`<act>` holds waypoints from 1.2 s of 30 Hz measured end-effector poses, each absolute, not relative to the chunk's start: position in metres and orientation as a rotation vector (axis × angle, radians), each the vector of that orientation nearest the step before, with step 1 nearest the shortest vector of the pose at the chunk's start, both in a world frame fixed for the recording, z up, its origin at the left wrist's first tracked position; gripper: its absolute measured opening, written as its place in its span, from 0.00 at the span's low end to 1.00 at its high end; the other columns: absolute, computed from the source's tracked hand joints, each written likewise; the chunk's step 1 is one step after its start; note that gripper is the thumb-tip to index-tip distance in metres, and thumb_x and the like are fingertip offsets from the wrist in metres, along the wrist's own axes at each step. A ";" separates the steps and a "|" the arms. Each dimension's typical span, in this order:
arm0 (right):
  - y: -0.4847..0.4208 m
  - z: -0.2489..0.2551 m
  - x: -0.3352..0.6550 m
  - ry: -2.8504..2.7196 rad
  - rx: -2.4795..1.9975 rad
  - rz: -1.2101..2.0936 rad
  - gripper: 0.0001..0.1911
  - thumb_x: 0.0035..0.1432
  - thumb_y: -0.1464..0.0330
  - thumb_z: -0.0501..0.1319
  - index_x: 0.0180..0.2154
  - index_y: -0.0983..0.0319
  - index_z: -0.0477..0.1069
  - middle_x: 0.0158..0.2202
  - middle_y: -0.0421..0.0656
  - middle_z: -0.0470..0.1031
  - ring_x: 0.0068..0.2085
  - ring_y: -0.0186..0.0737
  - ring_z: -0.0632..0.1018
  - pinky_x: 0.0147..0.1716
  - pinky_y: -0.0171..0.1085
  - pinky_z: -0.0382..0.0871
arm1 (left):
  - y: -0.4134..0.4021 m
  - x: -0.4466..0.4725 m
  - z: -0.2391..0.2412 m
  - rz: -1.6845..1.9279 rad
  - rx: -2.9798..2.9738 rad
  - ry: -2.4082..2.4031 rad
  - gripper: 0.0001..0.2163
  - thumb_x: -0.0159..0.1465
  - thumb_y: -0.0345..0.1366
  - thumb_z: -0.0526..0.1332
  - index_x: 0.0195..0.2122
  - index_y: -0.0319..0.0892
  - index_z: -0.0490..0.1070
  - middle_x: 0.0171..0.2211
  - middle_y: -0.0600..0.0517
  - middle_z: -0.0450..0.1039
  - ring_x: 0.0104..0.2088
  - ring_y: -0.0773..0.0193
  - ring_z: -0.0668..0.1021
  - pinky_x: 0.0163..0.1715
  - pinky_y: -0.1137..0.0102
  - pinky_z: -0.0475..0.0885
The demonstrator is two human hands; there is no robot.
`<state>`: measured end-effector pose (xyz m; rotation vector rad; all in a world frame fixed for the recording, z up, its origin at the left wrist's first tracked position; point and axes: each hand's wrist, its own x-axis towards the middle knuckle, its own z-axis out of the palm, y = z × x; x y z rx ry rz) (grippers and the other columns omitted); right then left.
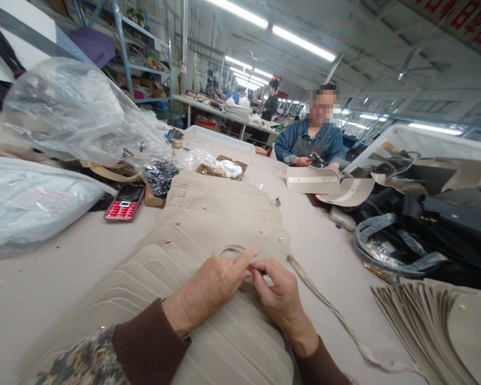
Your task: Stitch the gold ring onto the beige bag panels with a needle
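My left hand (214, 283) is closed round a narrow pale roll of tape (229, 248), whose rim shows above the knuckles. The fingers of my right hand (278, 289) are pinched together against my left thumb and fingertips. What lies between the right fingertips is too small to make out. Both hands are over a long fanned stack of beige panels (160, 278), several bearing small gold studs. A twisted beige strip (332, 310) trails on the table to the right of the stack.
A red-and-black phone (124, 202) and plastic-wrapped packages (36, 203) lie left. Beyond the stack sits an open cardboard box (240, 170). Black bags (436, 219), a white bin (369, 147) and more beige pieces (417, 315) are right. A co-worker (310, 141) handles beige panels opposite.
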<state>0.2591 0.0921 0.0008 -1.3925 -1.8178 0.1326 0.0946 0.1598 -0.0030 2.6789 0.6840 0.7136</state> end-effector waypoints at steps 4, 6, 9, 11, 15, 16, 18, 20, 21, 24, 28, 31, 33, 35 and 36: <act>0.092 -0.006 0.260 -1.827 -1.447 0.002 0.08 0.58 0.75 0.55 0.30 0.62 0.71 0.25 0.42 0.74 0.26 0.35 0.73 0.29 0.33 0.67 | 0.161 0.095 0.001 0.632 2.646 0.673 0.06 0.69 0.31 0.52 0.46 0.43 0.63 0.35 0.53 0.74 0.33 0.62 0.77 0.29 0.70 0.67; 0.092 -0.008 0.260 -1.815 -1.466 -0.012 0.08 0.57 0.75 0.55 0.30 0.63 0.72 0.24 0.41 0.73 0.26 0.34 0.73 0.29 0.32 0.66 | 0.162 0.095 0.001 0.607 2.639 0.698 0.03 0.69 0.31 0.53 0.39 0.43 0.64 0.32 0.54 0.72 0.31 0.63 0.76 0.28 0.70 0.65; 0.092 -0.008 0.258 -1.731 -1.509 0.076 0.08 0.55 0.74 0.56 0.30 0.63 0.73 0.25 0.41 0.74 0.25 0.34 0.73 0.29 0.32 0.66 | 0.163 0.097 0.000 0.638 2.646 0.743 0.05 0.69 0.30 0.52 0.35 0.42 0.64 0.30 0.54 0.71 0.29 0.63 0.74 0.28 0.71 0.64; 0.093 -0.006 0.255 -1.602 -1.549 0.232 0.07 0.55 0.72 0.57 0.29 0.62 0.74 0.24 0.40 0.74 0.24 0.33 0.73 0.27 0.32 0.66 | 0.164 0.098 0.000 0.677 2.667 0.748 0.06 0.68 0.29 0.52 0.34 0.42 0.63 0.29 0.54 0.70 0.29 0.64 0.73 0.28 0.71 0.63; 0.096 0.001 0.249 -1.229 -1.575 0.659 0.09 0.55 0.65 0.59 0.26 0.63 0.71 0.16 0.37 0.70 0.18 0.32 0.69 0.19 0.31 0.64 | 0.162 0.100 0.000 0.768 2.682 0.739 0.07 0.68 0.30 0.50 0.33 0.42 0.63 0.28 0.53 0.69 0.29 0.64 0.72 0.29 0.71 0.63; 0.097 0.002 0.248 -1.171 -1.569 0.723 0.10 0.54 0.63 0.60 0.26 0.63 0.71 0.15 0.37 0.70 0.17 0.32 0.69 0.19 0.31 0.63 | 0.162 0.100 0.001 0.794 2.683 0.742 0.08 0.69 0.30 0.49 0.33 0.42 0.63 0.28 0.53 0.69 0.29 0.63 0.72 0.28 0.71 0.63; 0.098 0.005 0.247 -1.115 -1.564 0.776 0.11 0.53 0.62 0.61 0.26 0.64 0.71 0.15 0.37 0.70 0.16 0.32 0.69 0.19 0.31 0.64 | 0.162 0.101 0.001 0.843 2.692 0.749 0.09 0.69 0.31 0.48 0.33 0.42 0.63 0.28 0.53 0.69 0.28 0.63 0.72 0.28 0.71 0.62; 0.099 0.006 0.245 -1.086 -1.567 0.795 0.11 0.52 0.62 0.62 0.26 0.64 0.71 0.15 0.38 0.70 0.16 0.32 0.70 0.18 0.31 0.64 | 0.161 0.102 0.000 0.877 2.699 0.754 0.09 0.69 0.31 0.47 0.33 0.41 0.64 0.28 0.53 0.69 0.28 0.63 0.72 0.27 0.70 0.62; 0.099 0.007 0.245 -1.072 -1.567 0.802 0.11 0.52 0.61 0.62 0.27 0.64 0.71 0.15 0.38 0.70 0.16 0.32 0.70 0.18 0.31 0.64 | 0.161 0.102 0.000 0.893 2.700 0.753 0.10 0.69 0.31 0.47 0.32 0.41 0.64 0.27 0.53 0.69 0.27 0.63 0.72 0.27 0.71 0.62; 0.100 0.007 0.244 -1.031 -1.548 0.824 0.12 0.50 0.61 0.64 0.26 0.64 0.72 0.15 0.37 0.70 0.16 0.32 0.70 0.18 0.31 0.65 | 0.159 0.102 -0.001 0.947 2.697 0.736 0.11 0.70 0.32 0.46 0.32 0.41 0.63 0.27 0.53 0.69 0.27 0.64 0.71 0.27 0.71 0.62; 0.104 0.003 0.255 -0.849 -1.531 0.867 0.12 0.46 0.61 0.66 0.24 0.64 0.71 0.15 0.35 0.69 0.15 0.30 0.69 0.17 0.31 0.68 | 0.154 0.102 0.000 1.041 2.674 0.698 0.11 0.70 0.31 0.46 0.32 0.41 0.63 0.26 0.54 0.68 0.27 0.65 0.71 0.27 0.72 0.62; 0.106 -0.002 0.272 -0.741 -1.536 0.892 0.15 0.41 0.60 0.69 0.25 0.65 0.72 0.16 0.35 0.69 0.17 0.30 0.70 0.17 0.31 0.70 | 0.154 0.102 -0.001 0.955 2.721 0.787 0.10 0.70 0.31 0.47 0.34 0.41 0.63 0.27 0.53 0.68 0.29 0.64 0.72 0.29 0.71 0.63; 0.107 -0.006 0.282 -0.772 -1.530 0.891 0.18 0.41 0.58 0.70 0.28 0.66 0.74 0.18 0.38 0.72 0.19 0.31 0.72 0.19 0.31 0.71 | 0.158 0.104 -0.002 0.789 2.815 0.854 0.08 0.70 0.30 0.49 0.35 0.41 0.64 0.30 0.51 0.69 0.32 0.62 0.72 0.33 0.69 0.65; 0.107 -0.010 0.288 -0.815 -1.542 0.877 0.20 0.42 0.56 0.69 0.31 0.67 0.76 0.21 0.40 0.75 0.20 0.32 0.73 0.20 0.31 0.71 | 0.163 0.106 -0.004 0.616 2.899 0.860 0.06 0.68 0.28 0.51 0.36 0.41 0.65 0.34 0.50 0.70 0.36 0.60 0.71 0.38 0.66 0.65; 0.107 -0.012 0.290 -0.837 -1.559 0.871 0.21 0.43 0.55 0.69 0.32 0.67 0.76 0.21 0.41 0.75 0.20 0.31 0.73 0.20 0.31 0.70 | 0.165 0.106 -0.004 0.547 2.922 0.856 0.05 0.68 0.28 0.51 0.37 0.41 0.65 0.35 0.49 0.70 0.38 0.59 0.71 0.41 0.64 0.65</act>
